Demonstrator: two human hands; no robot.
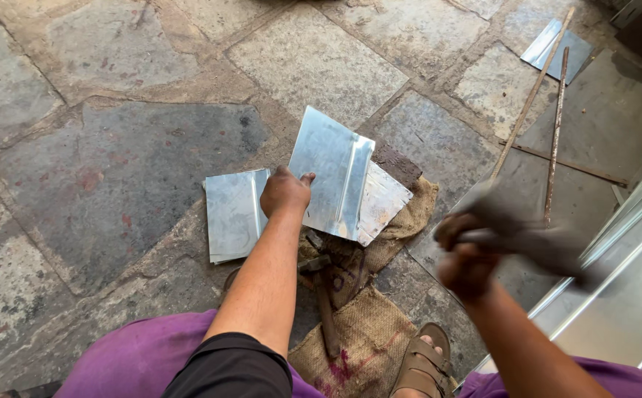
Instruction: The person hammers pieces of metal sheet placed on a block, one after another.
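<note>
Plainly, we see the left hand point(285, 191), fingers clamped on the edge of a shiny creased square metal sheet point(332, 173) over brown burlap sacking point(402, 221). Our right hand point(468, 247) grips a blurred mallet point(535, 228); 2 thin rusty rods point(553, 125) lie beyond, well apart.
</note>
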